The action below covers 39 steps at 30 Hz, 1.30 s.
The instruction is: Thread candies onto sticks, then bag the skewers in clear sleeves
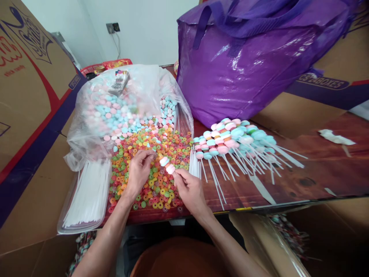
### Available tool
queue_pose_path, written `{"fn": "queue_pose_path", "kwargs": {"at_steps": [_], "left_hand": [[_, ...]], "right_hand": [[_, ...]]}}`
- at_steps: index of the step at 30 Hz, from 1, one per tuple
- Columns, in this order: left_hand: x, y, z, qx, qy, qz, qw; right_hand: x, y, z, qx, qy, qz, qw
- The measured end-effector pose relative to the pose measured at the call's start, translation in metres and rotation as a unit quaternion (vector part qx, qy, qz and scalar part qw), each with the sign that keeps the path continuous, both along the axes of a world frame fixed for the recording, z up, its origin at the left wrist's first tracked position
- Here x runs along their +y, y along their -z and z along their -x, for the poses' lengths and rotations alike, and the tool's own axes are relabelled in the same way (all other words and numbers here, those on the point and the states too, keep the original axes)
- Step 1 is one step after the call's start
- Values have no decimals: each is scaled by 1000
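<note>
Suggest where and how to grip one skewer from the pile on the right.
Probably by its bare stick, pinched from the near side: the sticks fan out that way, while the candies crowd together at the far end.

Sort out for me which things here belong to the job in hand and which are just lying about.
Likely part of the job:
candy-threaded stick in the right hand
ring candies, mid-table
pink and blue candies
white sticks at left
pile of loaded sticks at right

Seemingly just lying about:
purple bag
red basket at the back
white scrap at far right
</note>
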State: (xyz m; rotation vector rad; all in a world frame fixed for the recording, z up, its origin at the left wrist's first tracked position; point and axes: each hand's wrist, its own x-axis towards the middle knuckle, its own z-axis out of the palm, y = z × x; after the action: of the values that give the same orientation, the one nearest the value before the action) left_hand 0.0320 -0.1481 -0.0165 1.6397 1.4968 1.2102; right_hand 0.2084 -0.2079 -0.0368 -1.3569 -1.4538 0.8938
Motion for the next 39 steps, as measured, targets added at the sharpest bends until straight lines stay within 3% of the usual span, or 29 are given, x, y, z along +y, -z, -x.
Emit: {"fn": "queue_pose_path", "kwargs": {"at_steps": [6, 9, 15, 20, 22, 25, 29, 33, 39], "left_hand": [[7, -4, 2, 206, 74, -19, 976], [10, -4, -1, 281, 74, -10, 957], [16, -8, -4, 298, 40, -6, 954], [24, -17, -10, 381, 33, 43, 923], [26, -18, -11, 380, 31, 45, 923], [27, -14, -9, 301, 20, 14, 953], [23, -10, -4, 40, 34, 46, 998], [15, -17, -5, -178, 76, 138, 971], [3, -22, -6, -291, 54, 201, 934]], "right_hand": [[0, 3, -11, 20, 35, 27, 999], [-2, 2, -12, 13, 24, 28, 999], [-4, 2, -10, 9, 12, 20, 1000], [-2, 1, -9, -2, 12, 15, 1000], [-3, 0, -9, -5, 13, 10, 1000], [-3, -1, -9, 5, 12, 9, 1000], [-3, 1, -6, 43, 4, 13, 999], [-2, 1, 0, 59, -6, 10, 998], [-1, 2, 0, 24, 0, 3, 1000]]}}
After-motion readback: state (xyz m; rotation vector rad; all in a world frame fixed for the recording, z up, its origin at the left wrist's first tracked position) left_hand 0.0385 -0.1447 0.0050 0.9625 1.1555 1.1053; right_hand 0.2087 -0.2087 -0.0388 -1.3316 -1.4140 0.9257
